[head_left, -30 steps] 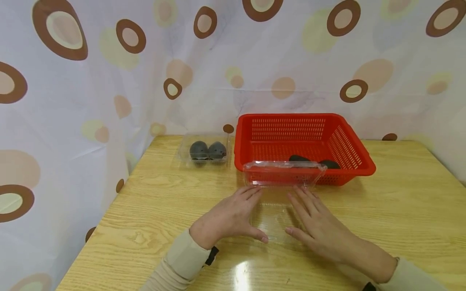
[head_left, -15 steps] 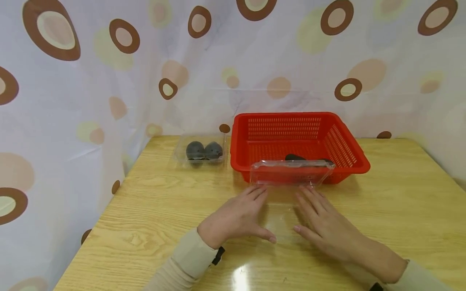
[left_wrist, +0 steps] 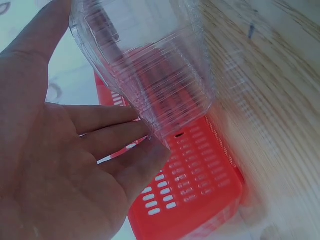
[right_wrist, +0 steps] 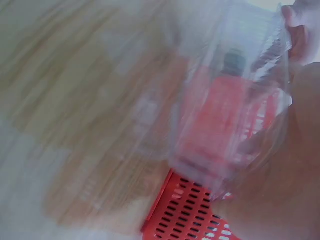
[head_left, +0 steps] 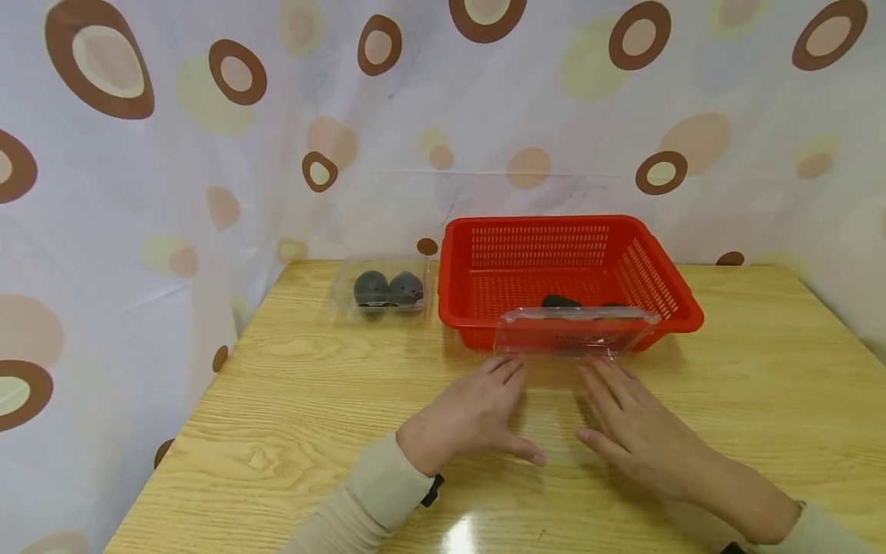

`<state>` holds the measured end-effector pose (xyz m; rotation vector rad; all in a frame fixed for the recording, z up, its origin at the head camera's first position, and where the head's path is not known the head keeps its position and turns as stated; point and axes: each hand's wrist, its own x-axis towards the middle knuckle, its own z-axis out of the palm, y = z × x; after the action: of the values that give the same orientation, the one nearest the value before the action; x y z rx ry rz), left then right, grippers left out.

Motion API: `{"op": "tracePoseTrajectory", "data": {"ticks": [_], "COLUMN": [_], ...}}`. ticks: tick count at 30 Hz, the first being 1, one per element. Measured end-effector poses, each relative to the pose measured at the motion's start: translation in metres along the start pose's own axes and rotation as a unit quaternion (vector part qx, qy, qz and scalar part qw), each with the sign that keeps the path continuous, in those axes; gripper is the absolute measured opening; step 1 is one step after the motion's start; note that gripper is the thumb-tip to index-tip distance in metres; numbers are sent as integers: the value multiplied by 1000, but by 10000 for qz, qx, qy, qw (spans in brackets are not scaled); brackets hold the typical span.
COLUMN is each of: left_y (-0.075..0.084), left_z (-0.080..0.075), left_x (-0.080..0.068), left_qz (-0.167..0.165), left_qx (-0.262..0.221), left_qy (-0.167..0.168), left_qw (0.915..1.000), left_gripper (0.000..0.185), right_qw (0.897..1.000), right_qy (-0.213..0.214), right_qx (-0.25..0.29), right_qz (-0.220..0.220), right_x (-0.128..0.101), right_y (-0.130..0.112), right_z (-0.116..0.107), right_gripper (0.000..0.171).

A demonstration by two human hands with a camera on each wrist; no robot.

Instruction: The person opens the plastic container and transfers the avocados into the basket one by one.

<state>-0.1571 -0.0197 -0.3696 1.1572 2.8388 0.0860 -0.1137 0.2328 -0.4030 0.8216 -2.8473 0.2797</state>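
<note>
The left hand (head_left: 469, 415) and right hand (head_left: 640, 431) lie flat with fingers straight, low in the frame's centre, fingertips touching the clear plastic clamshell box (head_left: 573, 332) between them on the pale wooden table (head_left: 291, 400). Just above stands the red slotted plastic basket (head_left: 664, 265). The left wrist view shows the box's ribbed wall against the fingers (left_wrist: 120, 145); the head view alone shows a second clear box holding two dark eggs (head_left: 388, 289), upper left.
</note>
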Motion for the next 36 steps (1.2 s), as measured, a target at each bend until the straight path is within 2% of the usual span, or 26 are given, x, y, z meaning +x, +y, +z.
{"op": "tracePoseTrajectory", "data": {"ticks": [3,6,10,16,20,29,36], "left_y": [3,5,3,-5,-7,7,18], "left_z": [1,3,4,-1,-4,-6,-5], "left_x": [3,4,3,0,2,15,25], "left_qz": [-32,-34,8,198,325,261,412], "left_qx": [8,-12,-224,-760,-866,-679,-367], "left_qy": [-13,-27,-148,-534,-704,-801,-734], "left_qw": [10000,10000,9996,9955,9932,9941,9958], "left_gripper": [115,115,113,108,109,111,110], "right_qw": [9995,9992,9994,9993,9990,9990,9982], "right_qy": [-113,-41,90,299,384,361,546], "right_qx": [150,172,71,-111,-190,-111,-120], "right_qz": [245,365,329,179,134,236,194], "right_x": [-1,-1,-2,-3,-5,-14,-22], "right_y": [-2,-3,-3,0,3,14,28], "right_z": [-1,1,4,7,7,1,1], "right_gripper": [76,75,74,73,73,72,76]}}
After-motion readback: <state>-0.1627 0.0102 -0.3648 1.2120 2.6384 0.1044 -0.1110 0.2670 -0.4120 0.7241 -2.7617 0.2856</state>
